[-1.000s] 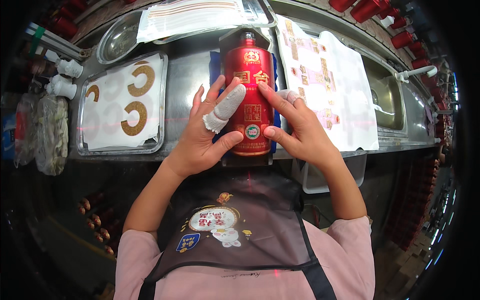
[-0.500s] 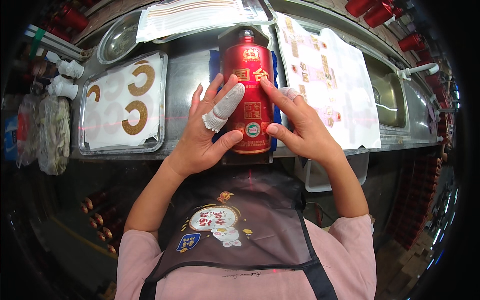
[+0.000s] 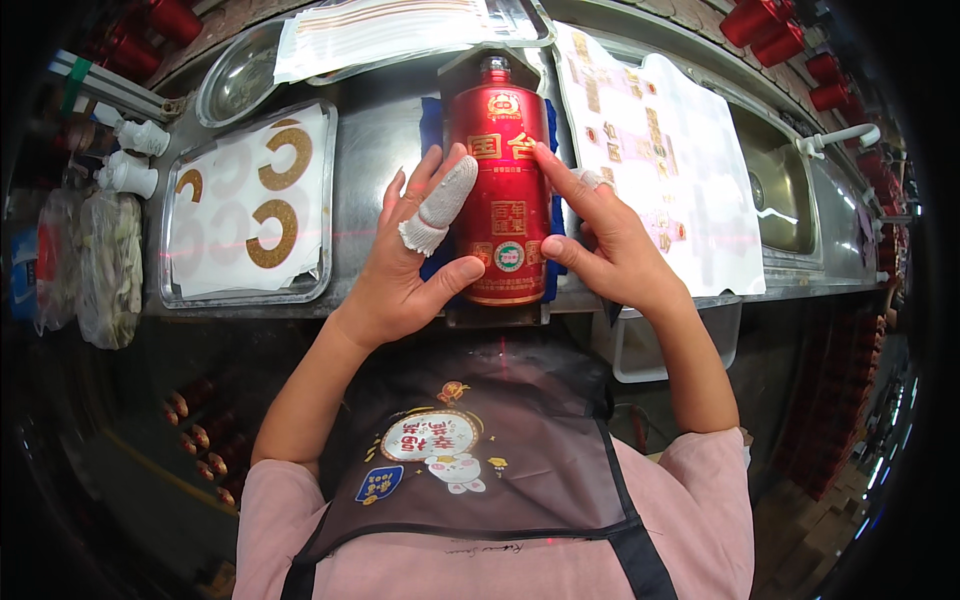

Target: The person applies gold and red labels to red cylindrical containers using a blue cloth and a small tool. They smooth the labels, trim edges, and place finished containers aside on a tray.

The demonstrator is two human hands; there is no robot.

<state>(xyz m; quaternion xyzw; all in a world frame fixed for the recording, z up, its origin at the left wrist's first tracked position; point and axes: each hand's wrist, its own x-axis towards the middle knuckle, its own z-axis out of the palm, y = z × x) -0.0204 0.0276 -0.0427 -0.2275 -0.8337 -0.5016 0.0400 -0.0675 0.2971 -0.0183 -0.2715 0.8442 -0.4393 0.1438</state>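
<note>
A red bottle (image 3: 508, 190) with gold lettering, gold emblems and a dark neck lies on its back, base toward me, over a blue cloth (image 3: 431, 112). My left hand (image 3: 400, 262) rests along its left side, fingers stretched out and thumb at the lower body. A white knitted finger cover (image 3: 447, 203) sits on one left finger. On the opposite side, my right hand (image 3: 610, 235) has its index fingertip at the gold characters and its thumb on the lower edge. Part of a white cover shows on another right finger; the remaining right fingers are partly hidden.
At left, a metal tray (image 3: 326, 220) holds white sheets with gold C-shaped decals. A decal sheet (image 3: 700, 180) lies right of the bottle, beside a sink (image 3: 775, 200). Striped sheets (image 3: 385, 38) and a metal bowl (image 3: 222, 85) stand behind. A plastic bin (image 3: 640, 350) sits below the counter edge.
My right index finger and thumb have shifted slightly up and right along the bottle. My left fingers have drawn a little left off its front. The bottle's printed front sits slightly further right.
</note>
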